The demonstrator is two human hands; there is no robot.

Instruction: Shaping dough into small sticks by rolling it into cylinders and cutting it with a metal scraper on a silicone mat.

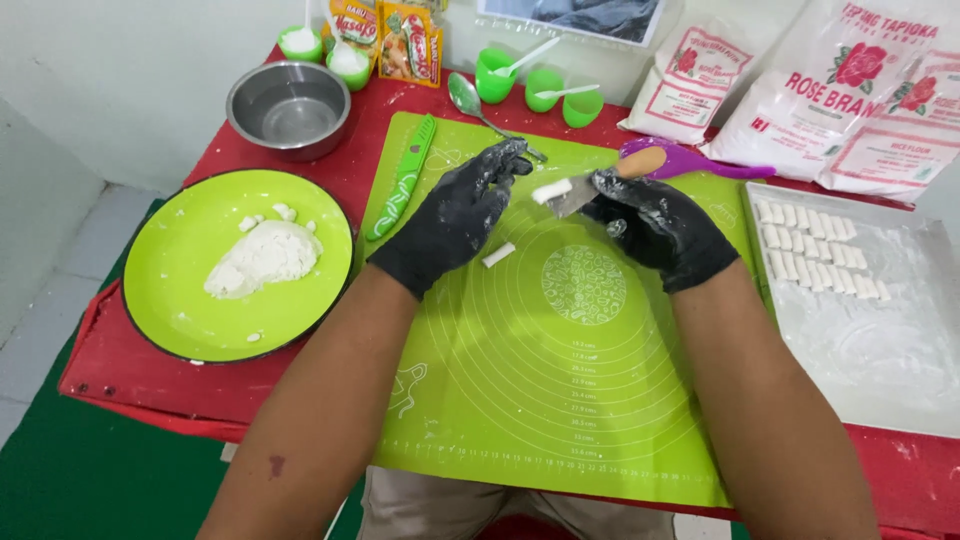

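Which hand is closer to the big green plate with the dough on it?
The left hand. It hovers over the mat just right of the green plate. The right hand, holding a knife, is farther right, toward the tray.

I sit at a red table point(250, 395) pushed up against a plain white wall point(130, 70). The tabletop is dusted here and there with white powder. To my left, the floor point(40, 300) is pale grey tile, and closer to me it gives way to a dark green covering point(90, 470). The light is even and bright, with soft shadows.
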